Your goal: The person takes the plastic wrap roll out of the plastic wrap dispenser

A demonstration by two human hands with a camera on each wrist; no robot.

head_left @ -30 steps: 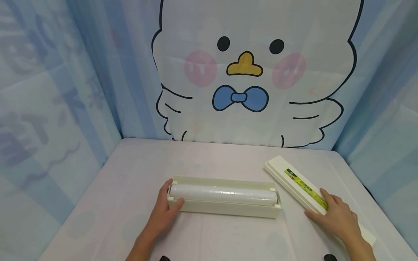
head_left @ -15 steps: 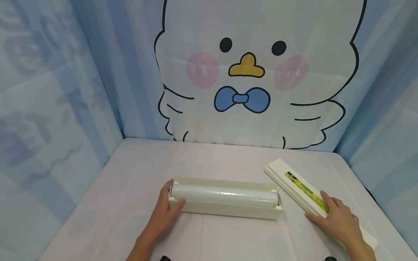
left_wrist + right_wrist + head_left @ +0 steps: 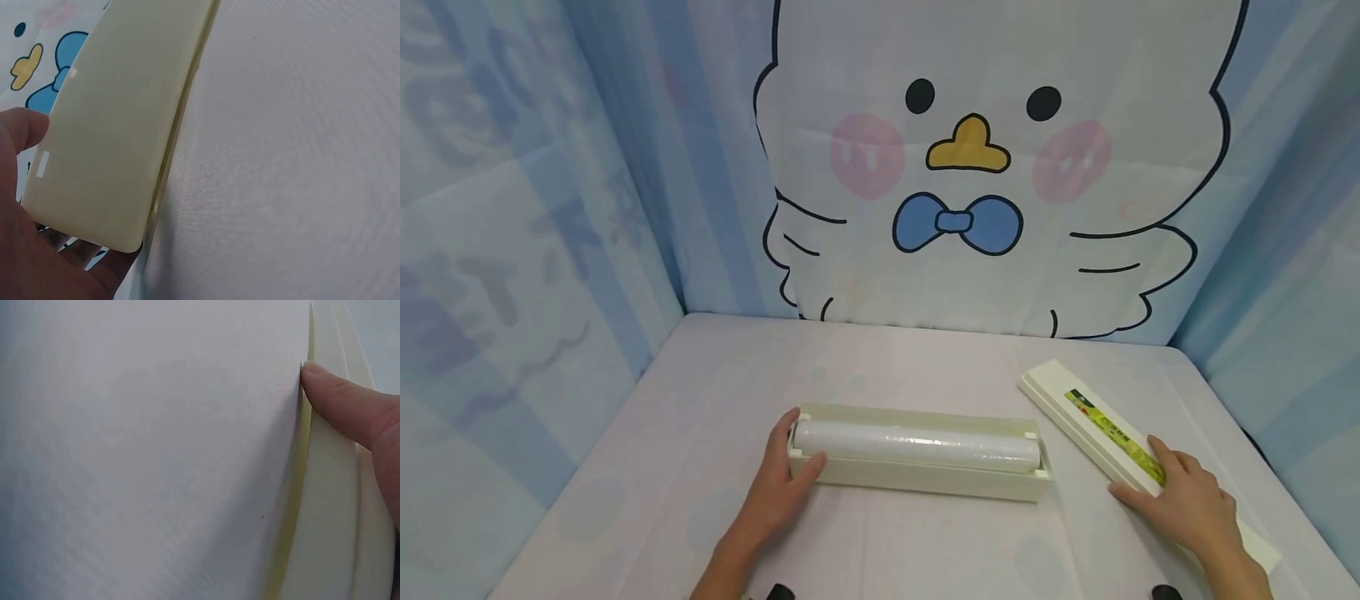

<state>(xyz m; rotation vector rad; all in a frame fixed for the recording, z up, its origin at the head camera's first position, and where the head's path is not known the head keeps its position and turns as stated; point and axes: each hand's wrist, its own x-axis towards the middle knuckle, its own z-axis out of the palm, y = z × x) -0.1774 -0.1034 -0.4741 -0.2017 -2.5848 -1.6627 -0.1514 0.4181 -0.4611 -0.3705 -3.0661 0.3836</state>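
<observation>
Head: high, looks forward and down at the table (image 3: 925,550).
Left wrist: close, faces the side of the box (image 3: 112,131).
Right wrist: close, looks along the lid (image 3: 331,506).
Head and left wrist: both see box and bird (image 3: 970,150).

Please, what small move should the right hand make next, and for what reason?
I would suggest that the right hand gently lift the lid and turn it parallel to the box. It already grips the lid, which lies slanted beside the open box; the roll sits inside, and the left hand holds one end.
</observation>
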